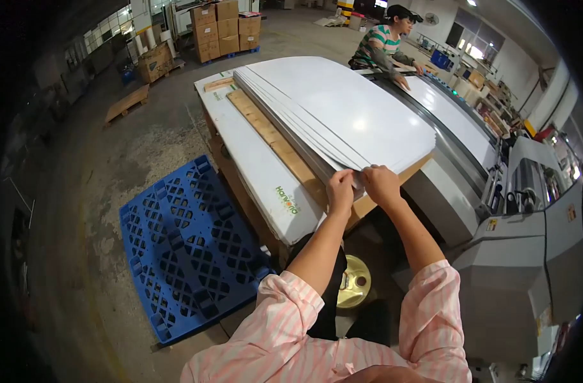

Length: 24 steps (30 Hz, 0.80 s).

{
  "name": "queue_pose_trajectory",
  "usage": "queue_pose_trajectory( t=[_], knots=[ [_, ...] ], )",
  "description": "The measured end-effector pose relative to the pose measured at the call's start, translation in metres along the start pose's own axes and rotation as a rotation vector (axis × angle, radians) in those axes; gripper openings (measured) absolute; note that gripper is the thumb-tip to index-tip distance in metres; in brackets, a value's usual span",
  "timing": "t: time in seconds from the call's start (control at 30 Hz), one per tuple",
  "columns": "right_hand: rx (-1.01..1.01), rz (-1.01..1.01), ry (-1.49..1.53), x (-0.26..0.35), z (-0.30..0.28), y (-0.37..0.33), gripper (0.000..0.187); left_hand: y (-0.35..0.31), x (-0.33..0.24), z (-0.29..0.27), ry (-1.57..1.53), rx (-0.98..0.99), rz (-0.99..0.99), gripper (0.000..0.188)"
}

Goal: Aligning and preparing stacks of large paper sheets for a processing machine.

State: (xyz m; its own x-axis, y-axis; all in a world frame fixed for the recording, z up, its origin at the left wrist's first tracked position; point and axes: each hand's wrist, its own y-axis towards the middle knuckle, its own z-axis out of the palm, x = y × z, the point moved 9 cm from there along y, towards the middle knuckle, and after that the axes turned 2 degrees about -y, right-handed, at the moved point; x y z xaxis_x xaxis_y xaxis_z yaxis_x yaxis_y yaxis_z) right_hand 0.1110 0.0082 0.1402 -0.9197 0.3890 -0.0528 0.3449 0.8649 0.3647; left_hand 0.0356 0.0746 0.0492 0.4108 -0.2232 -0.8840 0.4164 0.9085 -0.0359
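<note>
A tall stack of large white sheets [349,102] lies in front of me, its upper layers fanned out along the left edge. At the near corner, my left hand [340,191] has its fingers closed on the sheet edges. Close beside it, my right hand [381,184] pinches the same corner, thumb toward the left hand. A dark gap shows under the lifted edge between the hands. How many sheets each hand holds is hidden by the fingers. A wooden strip [275,140] runs along the left side of the stack, on a white wrapped pack [259,163].
A blue plastic pallet [176,239] lies on the floor at the left. To the right stands a large grey machine [508,262]. Across the stack, a person in a striped top [379,45] leans over the machine's bed. Cardboard boxes [226,29] stand behind; a gold-coloured drum [355,281] sits below my arms.
</note>
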Motion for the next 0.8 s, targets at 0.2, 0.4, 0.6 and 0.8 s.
queue_pose_trajectory(
  t=[0.2, 0.4, 0.6, 0.8],
  knots=[
    [0.115, 0.046, 0.086, 0.001, -0.004, -0.003, 0.032, 0.0, 0.012, -0.004, -0.361, -0.086, -0.165, 0.049],
    [0.185, 0.096, 0.272, -0.003, -0.003, 0.007, 0.032, 0.004, 0.031, 0.002, -0.544, -0.024, -0.31, 0.031],
    [0.184, 0.258, 0.371, -0.02, 0.006, 0.011, 0.025, 0.003, 0.014, 0.011, -0.478, 0.137, -0.195, 0.023],
    [-0.218, -0.336, -0.013, 0.017, -0.029, -0.005, 0.015, 0.0, 0.011, 0.008, -0.423, 0.066, -0.198, 0.03]
  ],
)
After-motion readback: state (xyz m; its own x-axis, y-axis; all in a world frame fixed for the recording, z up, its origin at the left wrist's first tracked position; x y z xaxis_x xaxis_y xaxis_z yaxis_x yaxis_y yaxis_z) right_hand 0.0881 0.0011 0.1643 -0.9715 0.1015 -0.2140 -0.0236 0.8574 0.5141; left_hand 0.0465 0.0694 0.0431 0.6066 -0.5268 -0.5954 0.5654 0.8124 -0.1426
